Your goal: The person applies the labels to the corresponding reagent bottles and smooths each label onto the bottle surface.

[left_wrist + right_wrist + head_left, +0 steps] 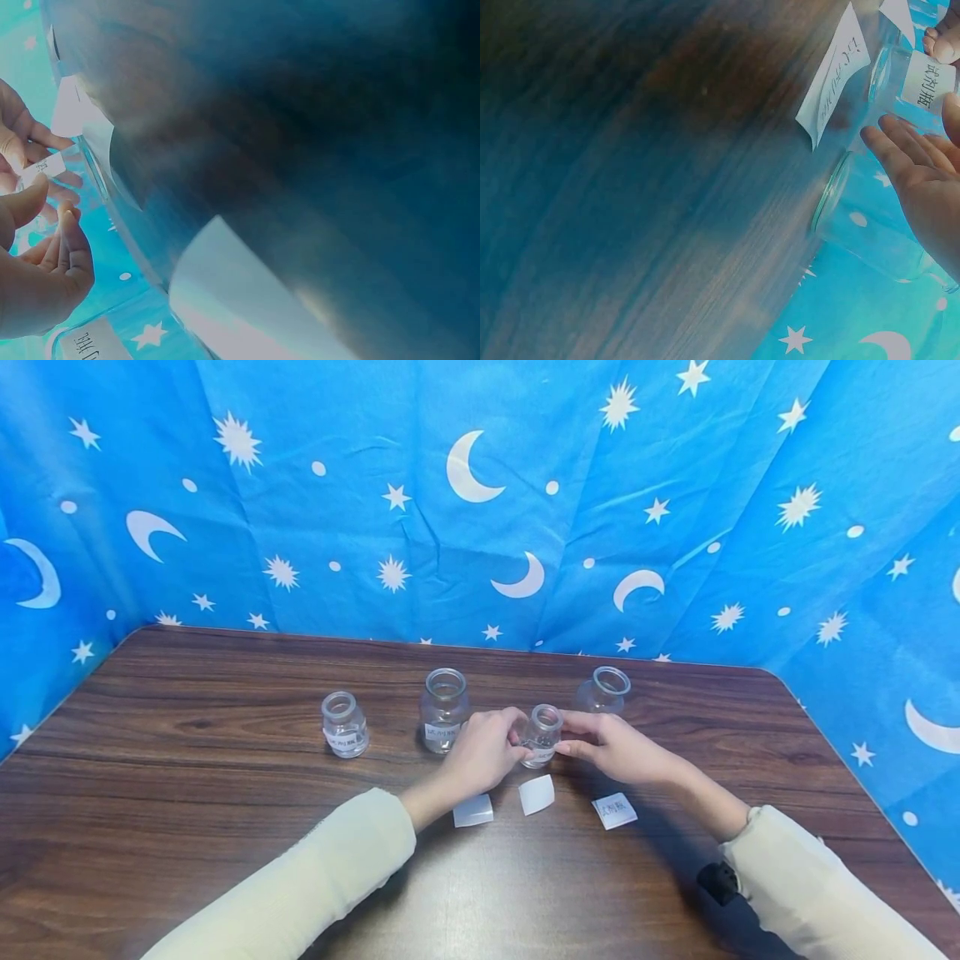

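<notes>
Between both hands a small clear glass jar (545, 720) stands on the table, a white handwritten label (928, 79) on its side. My left hand (483, 747) holds the jar from the left, thumb near the label and fingers bent. From the right, my right hand (618, 747) has its thumb at the label's edge and its fingers along the jar's side. In the right wrist view those fingers look fairly straight. Just behind the right hand is a larger glass jar (611, 681), partly hidden; I see no label on it.
Left of the hands stand a larger labelled jar (446, 693) and a small labelled jar (345, 727). In front lie a white paper piece (472, 811), a second curled piece (536, 795) and a handwritten label (615, 810). A blue star-patterned cloth (360, 527) hangs behind the wooden table (187, 777).
</notes>
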`<action>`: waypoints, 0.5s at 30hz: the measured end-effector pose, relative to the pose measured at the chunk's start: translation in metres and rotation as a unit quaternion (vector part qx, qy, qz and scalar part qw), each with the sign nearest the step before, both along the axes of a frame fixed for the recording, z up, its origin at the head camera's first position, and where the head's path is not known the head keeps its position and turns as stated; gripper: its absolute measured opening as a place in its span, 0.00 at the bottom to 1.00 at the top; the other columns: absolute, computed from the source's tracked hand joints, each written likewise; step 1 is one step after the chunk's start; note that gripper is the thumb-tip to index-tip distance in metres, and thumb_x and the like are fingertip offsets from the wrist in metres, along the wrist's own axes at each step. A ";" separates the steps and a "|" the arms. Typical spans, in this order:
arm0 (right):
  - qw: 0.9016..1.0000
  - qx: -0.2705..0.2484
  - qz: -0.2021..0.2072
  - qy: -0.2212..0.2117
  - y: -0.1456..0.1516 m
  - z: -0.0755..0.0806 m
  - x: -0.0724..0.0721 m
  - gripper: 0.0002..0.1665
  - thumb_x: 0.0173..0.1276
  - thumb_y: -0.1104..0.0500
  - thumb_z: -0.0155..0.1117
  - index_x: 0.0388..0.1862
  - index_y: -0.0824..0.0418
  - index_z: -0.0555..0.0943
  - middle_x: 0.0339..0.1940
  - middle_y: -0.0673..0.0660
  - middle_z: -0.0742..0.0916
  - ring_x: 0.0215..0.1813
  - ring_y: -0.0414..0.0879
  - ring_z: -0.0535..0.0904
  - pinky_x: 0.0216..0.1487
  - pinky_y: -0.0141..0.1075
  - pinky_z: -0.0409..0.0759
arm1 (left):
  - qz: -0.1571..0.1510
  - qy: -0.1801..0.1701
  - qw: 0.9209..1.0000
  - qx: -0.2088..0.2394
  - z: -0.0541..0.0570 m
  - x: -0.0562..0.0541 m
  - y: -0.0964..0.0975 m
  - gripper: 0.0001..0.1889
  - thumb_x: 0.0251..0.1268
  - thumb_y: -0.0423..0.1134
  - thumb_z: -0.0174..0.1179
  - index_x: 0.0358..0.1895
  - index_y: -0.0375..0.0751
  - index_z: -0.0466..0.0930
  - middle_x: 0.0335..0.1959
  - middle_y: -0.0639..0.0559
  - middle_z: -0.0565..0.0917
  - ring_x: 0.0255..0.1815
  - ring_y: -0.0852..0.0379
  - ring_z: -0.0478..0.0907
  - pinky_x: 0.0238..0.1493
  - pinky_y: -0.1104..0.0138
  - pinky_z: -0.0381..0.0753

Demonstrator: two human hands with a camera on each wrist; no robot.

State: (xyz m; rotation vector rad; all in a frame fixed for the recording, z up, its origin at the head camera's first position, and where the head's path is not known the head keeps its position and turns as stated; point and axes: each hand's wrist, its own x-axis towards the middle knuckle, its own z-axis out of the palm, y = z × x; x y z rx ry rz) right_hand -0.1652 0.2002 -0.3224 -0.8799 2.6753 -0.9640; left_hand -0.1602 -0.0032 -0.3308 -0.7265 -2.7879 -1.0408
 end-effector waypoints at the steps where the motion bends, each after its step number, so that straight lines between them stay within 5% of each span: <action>1: 1.000 -0.006 0.002 -0.006 0.000 0.000 0.000 0.26 0.65 0.62 0.57 0.62 0.67 0.68 0.50 0.60 0.81 0.51 0.50 0.78 0.50 0.42 0.74 | -0.001 0.000 1.000 -0.002 0.000 0.000 0.000 0.19 0.49 0.37 0.68 0.46 0.38 0.78 0.24 0.55 0.77 0.24 0.60 0.73 0.27 0.70 0.71; 15: 0.999 -0.043 -0.008 -0.021 -0.001 -0.001 -0.001 0.22 0.64 0.65 0.58 0.56 0.67 0.70 0.49 0.61 0.82 0.51 0.51 0.78 0.50 0.41 0.75 | -0.004 -0.001 1.000 -0.018 -0.002 -0.002 0.001 0.17 0.49 0.38 0.68 0.42 0.39 0.75 0.27 0.52 0.77 0.26 0.59 0.73 0.27 0.70 0.70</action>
